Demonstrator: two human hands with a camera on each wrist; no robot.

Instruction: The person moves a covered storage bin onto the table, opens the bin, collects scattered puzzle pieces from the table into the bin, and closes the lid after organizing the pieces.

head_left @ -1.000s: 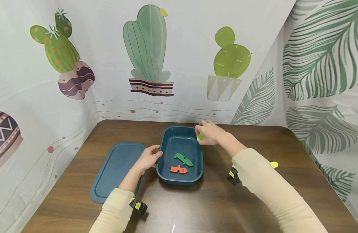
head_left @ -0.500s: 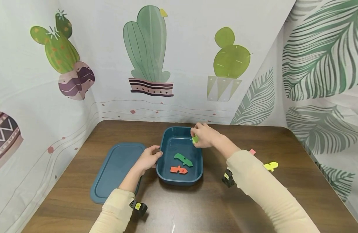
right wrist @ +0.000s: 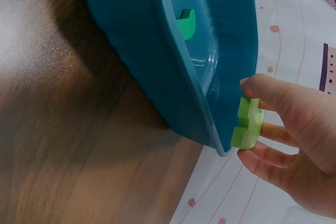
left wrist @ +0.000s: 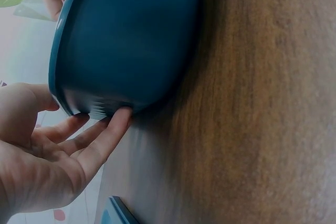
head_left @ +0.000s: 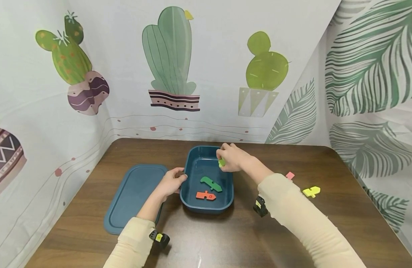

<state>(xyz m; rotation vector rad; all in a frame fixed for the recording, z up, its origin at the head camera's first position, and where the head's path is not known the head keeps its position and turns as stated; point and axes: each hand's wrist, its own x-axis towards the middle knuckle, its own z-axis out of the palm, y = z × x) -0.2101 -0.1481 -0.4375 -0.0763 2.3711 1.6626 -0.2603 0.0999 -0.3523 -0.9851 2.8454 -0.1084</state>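
Observation:
A dark blue rectangular box [head_left: 208, 210] stands open on the table. Inside lie a green notched plastic piece [head_left: 211, 184] with a hooked end and an orange notched piece [head_left: 206, 195]. My left hand [head_left: 171, 181] holds the box's left side, its thumb at the rim and its fingers against the outer wall, as the left wrist view shows. My right hand [head_left: 233, 158] is over the box's far right corner. It pinches a light green notched piece [right wrist: 248, 123] between thumb and fingers, at the rim in the right wrist view.
The matching blue lid [head_left: 135, 197] lies flat to the left of the box, partly under the left forearm. Right of the box, beyond the right sleeve, are a yellow notched piece [head_left: 311, 191] and a pink piece [head_left: 290, 175], partly hidden by the sleeve. A patterned cloth hangs behind the table.
My right hand has moved left and slightly nearer, over the box, with the light green piece. The sleeve's shift has uncovered the pink piece and more of the yellow one. The left hand stays put.

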